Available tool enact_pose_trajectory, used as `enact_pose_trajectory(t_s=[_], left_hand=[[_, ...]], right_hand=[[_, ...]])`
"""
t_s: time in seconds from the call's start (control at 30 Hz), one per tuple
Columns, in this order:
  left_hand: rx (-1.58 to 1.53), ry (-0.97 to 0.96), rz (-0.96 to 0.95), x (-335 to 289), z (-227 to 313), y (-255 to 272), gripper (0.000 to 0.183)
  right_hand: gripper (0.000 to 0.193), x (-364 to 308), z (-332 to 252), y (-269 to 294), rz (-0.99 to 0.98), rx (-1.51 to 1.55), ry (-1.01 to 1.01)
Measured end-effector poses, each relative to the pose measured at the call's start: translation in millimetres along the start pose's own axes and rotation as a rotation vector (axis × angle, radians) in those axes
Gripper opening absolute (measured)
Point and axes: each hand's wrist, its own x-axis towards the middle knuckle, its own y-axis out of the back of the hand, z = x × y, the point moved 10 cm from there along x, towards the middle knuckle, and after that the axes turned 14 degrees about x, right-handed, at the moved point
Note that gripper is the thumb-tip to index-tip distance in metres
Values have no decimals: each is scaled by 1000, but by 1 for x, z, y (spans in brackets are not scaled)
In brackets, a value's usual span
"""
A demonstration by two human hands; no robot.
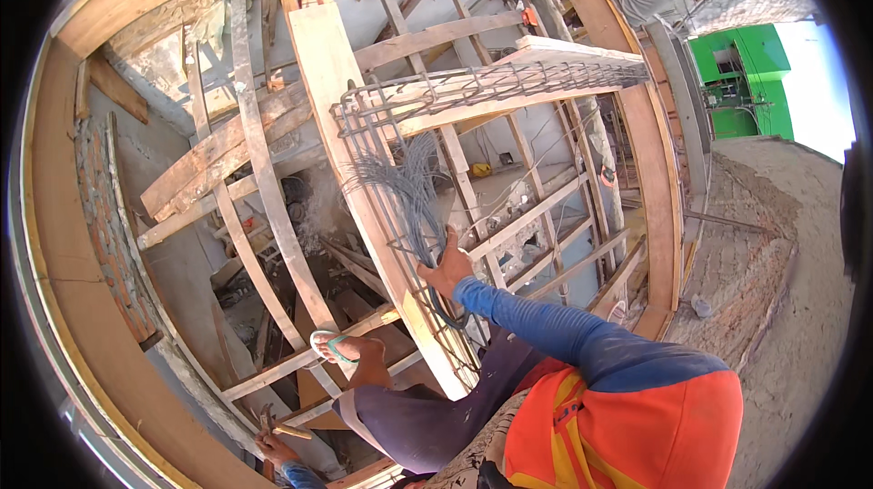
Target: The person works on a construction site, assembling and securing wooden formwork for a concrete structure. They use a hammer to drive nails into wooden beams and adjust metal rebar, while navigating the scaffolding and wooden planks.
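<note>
The right hand curls its fingers partway round the wire bundle, probably to stop it sliding away, while the left hand seems closed on a tool

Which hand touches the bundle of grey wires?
The right hand, on the wire bundle; the left hand is at the picture's lower left, away from it.

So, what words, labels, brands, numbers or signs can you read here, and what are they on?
No text can be read.
Orange-and-blue shirt: a small dark mark on its yellow stripes, too small and blurred to read.
Steel wire bundle: no lettering visible.
Green wall: no readable sign.
</note>
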Motion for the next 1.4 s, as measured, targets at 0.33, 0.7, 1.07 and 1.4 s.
enact_pose_trajectory(t_s=[0.33,0.7,1.07,1.4], left_hand=[[-258,-349,-201,-194,243,30,36],[-348,108,-656,-265,321,-22,44],[-20,-873,-272,-409,603,-21,25],[-394,-730,-813,-547,697,-184,26]], right_hand=[[120,-23,14,26,-63,6,3],[107,-23,53,42,-303,79,-100],[76,-87,34,210,-349,391,576],[55,-108,88,289,-575,688,679]])
